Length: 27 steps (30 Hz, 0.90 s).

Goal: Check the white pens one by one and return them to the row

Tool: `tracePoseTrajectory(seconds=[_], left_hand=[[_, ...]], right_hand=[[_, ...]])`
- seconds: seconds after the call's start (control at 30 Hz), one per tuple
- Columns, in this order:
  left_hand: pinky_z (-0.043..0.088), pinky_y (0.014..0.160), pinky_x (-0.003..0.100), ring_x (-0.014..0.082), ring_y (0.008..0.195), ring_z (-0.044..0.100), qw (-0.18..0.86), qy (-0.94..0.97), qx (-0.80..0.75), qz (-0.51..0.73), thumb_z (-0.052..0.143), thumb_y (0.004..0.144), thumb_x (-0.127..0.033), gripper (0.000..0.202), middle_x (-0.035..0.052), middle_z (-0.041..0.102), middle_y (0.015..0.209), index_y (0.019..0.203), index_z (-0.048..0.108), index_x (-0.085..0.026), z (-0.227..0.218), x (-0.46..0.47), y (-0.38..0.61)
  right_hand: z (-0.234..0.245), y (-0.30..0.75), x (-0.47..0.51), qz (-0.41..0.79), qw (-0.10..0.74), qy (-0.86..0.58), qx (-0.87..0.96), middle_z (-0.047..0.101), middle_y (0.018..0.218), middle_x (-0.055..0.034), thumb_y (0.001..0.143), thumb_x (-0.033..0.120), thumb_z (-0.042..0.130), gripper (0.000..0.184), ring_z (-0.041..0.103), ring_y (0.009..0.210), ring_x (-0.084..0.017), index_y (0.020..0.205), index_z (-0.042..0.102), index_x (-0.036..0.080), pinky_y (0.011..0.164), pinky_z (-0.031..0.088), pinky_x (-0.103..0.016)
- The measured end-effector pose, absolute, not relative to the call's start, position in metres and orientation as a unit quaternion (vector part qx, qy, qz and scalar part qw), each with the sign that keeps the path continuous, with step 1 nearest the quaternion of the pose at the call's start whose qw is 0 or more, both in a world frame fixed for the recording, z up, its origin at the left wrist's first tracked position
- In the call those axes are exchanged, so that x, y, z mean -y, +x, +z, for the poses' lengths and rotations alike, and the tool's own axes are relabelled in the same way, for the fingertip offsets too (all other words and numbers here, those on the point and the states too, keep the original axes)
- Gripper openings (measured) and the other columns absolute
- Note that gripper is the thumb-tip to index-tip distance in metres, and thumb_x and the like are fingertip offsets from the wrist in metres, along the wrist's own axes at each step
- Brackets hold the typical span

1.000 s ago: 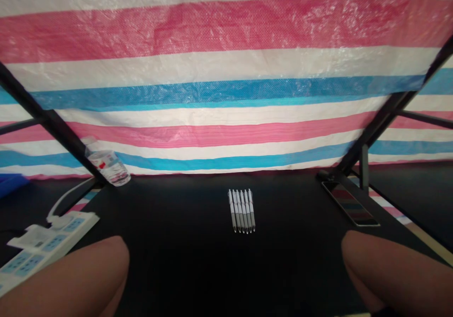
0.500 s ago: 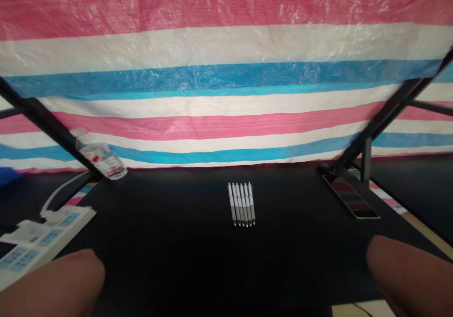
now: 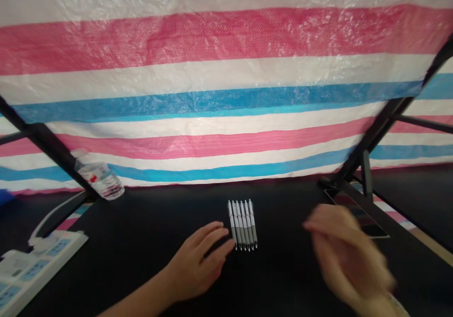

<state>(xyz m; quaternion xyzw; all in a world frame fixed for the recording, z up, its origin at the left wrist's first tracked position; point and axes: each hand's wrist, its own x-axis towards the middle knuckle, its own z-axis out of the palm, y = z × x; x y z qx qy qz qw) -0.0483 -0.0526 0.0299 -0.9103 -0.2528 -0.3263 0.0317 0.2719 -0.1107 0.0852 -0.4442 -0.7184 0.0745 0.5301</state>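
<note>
Several grey and white pens [image 3: 242, 224] lie side by side in a neat row on the black table [image 3: 148, 251]. My left hand [image 3: 198, 262] rests flat on the table just left of the pens, fingers stretched out, fingertips almost touching the leftmost pen. To the right of the pens my right hand [image 3: 348, 255] hovers above the table, smeared by motion, with its fingers seemingly spread and nothing visible in them.
A phone [image 3: 368, 218] lies at the right, partly behind my right hand. A plastic water bottle [image 3: 99, 180] stands at the back left and a white power strip [image 3: 31, 265] lies at the left edge. Black frame bars cross a striped tarp behind.
Both hands have come forward onto the table from the bottom corners. The left has settled beside the pens while the right is still moving. The camera view shifted slightly.
</note>
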Motion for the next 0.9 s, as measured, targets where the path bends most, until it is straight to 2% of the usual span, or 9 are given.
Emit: tracePoseTrajectory(seconds=[0.07,0.13,0.17,0.23,0.3,0.4,0.47,0.63,0.9], left_hand=[[0.058,0.099,0.047,0.0310,0.123,0.059,-0.056,-0.919,0.285,-0.266,0.076,0.077,-0.021,0.066,0.0143,0.062,0.132,0.138,0.051,-0.019,0.017,0.029,-0.036],[0.055,0.102,0.052,0.0333,0.126,0.056,-0.119,-0.911,0.323,-0.229,0.084,0.070,-0.026,0.080,0.0158,0.057,0.138,0.141,0.046,-0.020,0.002,0.015,-0.026],[0.053,0.105,0.054,0.0338,0.129,0.055,-0.139,-0.905,0.335,-0.221,0.085,0.069,-0.026,0.083,0.0163,0.055,0.141,0.142,0.045,-0.020,-0.004,0.011,-0.023],[0.049,0.108,0.056,0.0339,0.130,0.053,-0.165,-0.902,0.342,-0.206,0.085,0.071,-0.026,0.081,0.0160,0.054,0.144,0.142,0.046,-0.022,-0.013,0.006,-0.017],[0.049,0.107,0.054,0.0325,0.127,0.056,-0.182,-0.904,0.336,-0.194,0.084,0.074,-0.026,0.071,0.0146,0.057,0.140,0.137,0.051,-0.022,-0.017,0.003,-0.013],[0.052,0.104,0.048,0.0297,0.119,0.059,-0.195,-0.910,0.314,-0.185,0.081,0.078,-0.027,0.055,0.0125,0.063,0.130,0.128,0.058,-0.020,-0.017,-0.003,-0.004],[0.052,0.103,0.046,0.0297,0.118,0.059,-0.194,-0.914,0.303,-0.185,0.081,0.079,-0.027,0.051,0.0127,0.064,0.129,0.125,0.060,-0.018,-0.015,-0.008,0.002],[0.051,0.103,0.046,0.0309,0.118,0.059,-0.198,-0.921,0.294,-0.163,0.084,0.076,-0.030,0.056,0.0138,0.064,0.129,0.125,0.061,-0.017,-0.008,-0.024,0.017],[0.048,0.105,0.049,0.0318,0.119,0.058,-0.189,-0.929,0.283,-0.148,0.083,0.077,-0.032,0.059,0.0145,0.064,0.132,0.128,0.058,-0.015,-0.004,-0.031,0.018]], right_hand=[[0.064,0.256,0.078,0.145,0.452,-0.467,0.746,0.065,0.101,-0.0049,0.088,0.012,0.061,0.044,0.066,0.086,-0.024,0.126,0.058,0.033,0.074,0.058,-0.039],[0.036,0.243,0.057,0.211,0.353,-0.487,0.770,0.063,0.112,-0.0075,0.081,0.011,0.064,0.055,0.066,0.092,-0.023,0.133,0.055,0.027,0.082,0.058,-0.038],[0.022,0.239,0.051,0.227,0.318,-0.491,0.779,0.060,0.123,-0.0100,0.078,0.011,0.068,0.061,0.064,0.104,-0.025,0.136,0.053,0.025,0.091,0.056,-0.039],[-0.003,0.235,0.048,0.231,0.283,-0.493,0.790,0.051,0.138,-0.0134,0.075,0.016,0.074,0.068,0.052,0.126,-0.031,0.140,0.051,0.022,0.110,0.044,-0.045],[-0.018,0.236,0.048,0.245,0.256,-0.485,0.799,0.047,0.142,-0.0142,0.071,0.015,0.077,0.077,0.049,0.130,-0.031,0.142,0.049,0.021,0.113,0.041,-0.045],[-0.024,0.238,0.045,0.261,0.240,-0.470,0.808,0.049,0.140,-0.0135,0.074,0.012,0.076,0.071,0.051,0.128,-0.029,0.140,0.052,0.021,0.112,0.042,-0.043],[-0.021,0.241,0.039,0.260,0.241,-0.467,0.810,0.051,0.138,-0.0129,0.077,0.012,0.075,0.064,0.052,0.126,-0.029,0.137,0.054,0.022,0.111,0.043,-0.043],[-0.016,0.253,0.024,0.236,0.235,-0.467,0.819,0.053,0.132,-0.0131,0.082,0.011,0.072,0.052,0.053,0.122,-0.029,0.130,0.058,0.021,0.108,0.044,-0.045],[-0.015,0.269,0.025,0.192,0.222,-0.475,0.829,0.052,0.138,-0.0124,0.085,0.017,0.069,0.058,0.050,0.123,-0.031,0.140,0.052,0.026,0.107,0.043,-0.050]])
